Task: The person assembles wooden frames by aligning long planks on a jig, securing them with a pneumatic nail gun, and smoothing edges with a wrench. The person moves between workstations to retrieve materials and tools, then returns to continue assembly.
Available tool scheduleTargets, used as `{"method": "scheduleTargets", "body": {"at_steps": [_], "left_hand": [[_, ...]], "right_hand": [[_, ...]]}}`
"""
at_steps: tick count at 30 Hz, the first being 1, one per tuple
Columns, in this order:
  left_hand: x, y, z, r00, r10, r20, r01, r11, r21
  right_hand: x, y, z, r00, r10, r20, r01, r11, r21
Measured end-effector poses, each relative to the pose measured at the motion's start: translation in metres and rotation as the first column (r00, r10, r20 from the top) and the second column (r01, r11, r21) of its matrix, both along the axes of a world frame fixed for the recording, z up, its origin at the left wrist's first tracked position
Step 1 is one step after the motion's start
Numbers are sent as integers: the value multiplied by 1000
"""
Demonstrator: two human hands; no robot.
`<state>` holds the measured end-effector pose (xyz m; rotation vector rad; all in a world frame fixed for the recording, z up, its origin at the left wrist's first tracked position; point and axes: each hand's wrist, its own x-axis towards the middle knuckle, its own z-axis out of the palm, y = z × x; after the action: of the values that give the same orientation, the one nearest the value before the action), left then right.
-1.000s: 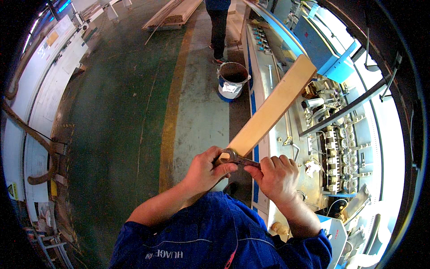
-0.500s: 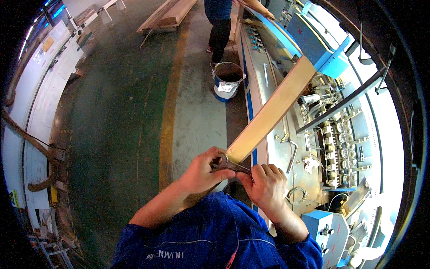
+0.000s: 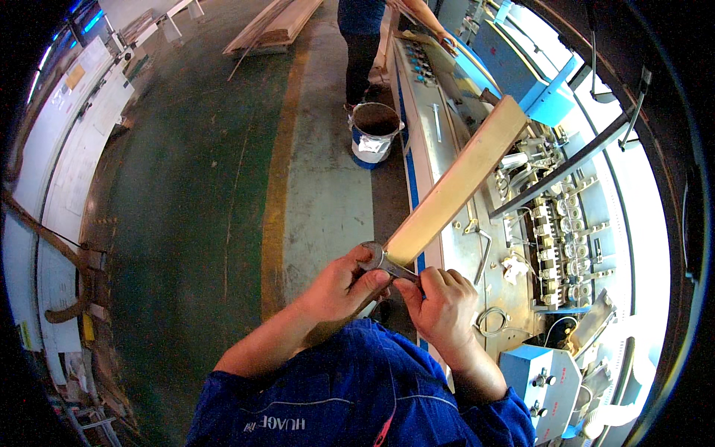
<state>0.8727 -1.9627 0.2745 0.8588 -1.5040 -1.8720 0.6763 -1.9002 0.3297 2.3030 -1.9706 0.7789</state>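
My left hand (image 3: 344,287) is closed around the round-headed end of a grey metal wrench (image 3: 399,270). My right hand (image 3: 445,307) grips the wrench's other end, thumb on top. Just beyond the wrench lies the near end of a long, pale wooden board (image 3: 460,180), which slants away to the upper right over the edge of the machine bench. The wrench crosses in front of that board end. Whether fingers underneath also support the board is hidden.
On the right the machine bench (image 3: 463,261) carries a bent metal rod (image 3: 484,255), a coiled wire (image 3: 492,322) and a blue control box (image 3: 527,365). A bucket (image 3: 374,134) stands on the floor ahead. Beyond it a person (image 3: 363,56) reaches toward the machine. Stacked boards (image 3: 275,30) lie farther off.
The wrench has turned slightly in my hands, so more of its round head shows. My hands stay almost in place. The person ahead has shifted an arm slightly along the machine.
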Motion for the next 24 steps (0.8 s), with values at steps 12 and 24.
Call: {"method": "scheduleTargets", "body": {"at_steps": [12,24], "left_hand": [[-6,14,-1,999,-43,-5,43,998,-46],[-16,17,8,998,36,52,-27,986,-164]], "right_hand": [[0,-6,-16,991,40,125,-32,998,-59],[3,-5,-25,977,-4,215,34,990,-137]]}}
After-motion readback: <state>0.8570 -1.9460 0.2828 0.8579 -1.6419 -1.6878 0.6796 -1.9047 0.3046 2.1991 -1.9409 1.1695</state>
